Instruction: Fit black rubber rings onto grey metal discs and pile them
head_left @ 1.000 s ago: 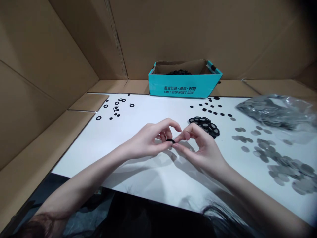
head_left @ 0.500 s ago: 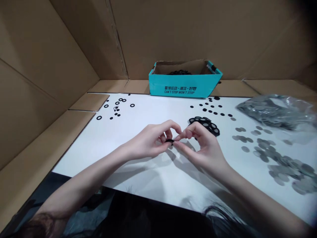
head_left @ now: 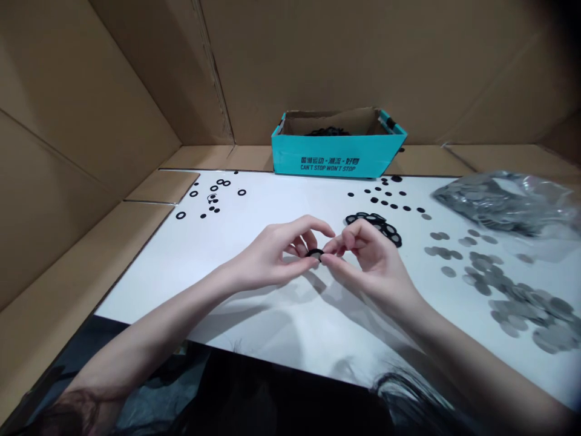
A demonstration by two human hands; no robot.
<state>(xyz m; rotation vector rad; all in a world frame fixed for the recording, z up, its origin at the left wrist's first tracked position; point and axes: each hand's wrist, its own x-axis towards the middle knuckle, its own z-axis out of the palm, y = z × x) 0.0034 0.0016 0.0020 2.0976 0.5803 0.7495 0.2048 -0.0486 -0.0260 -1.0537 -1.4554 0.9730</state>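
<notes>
My left hand [head_left: 276, 257] and my right hand [head_left: 367, 260] meet above the white table [head_left: 254, 315], fingertips pinched together on one small black ring [head_left: 315, 254]. Both hands curl closed around it. Just behind my right hand lies a pile of black rings with grey centres [head_left: 376, 224]. Loose grey discs [head_left: 503, 290] are scattered to the right of my right hand.
A teal cardboard box [head_left: 338, 154] holding black parts stands at the back. Loose black rings and dots [head_left: 213, 197] lie at the back left, more dots [head_left: 385, 197] near the box. A clear bag of grey discs [head_left: 503, 203] sits far right. Cardboard walls surround the table.
Both hands lifted slightly and shifted a little away from me, still pinching the ring; my right fingers curled in closer over it.
</notes>
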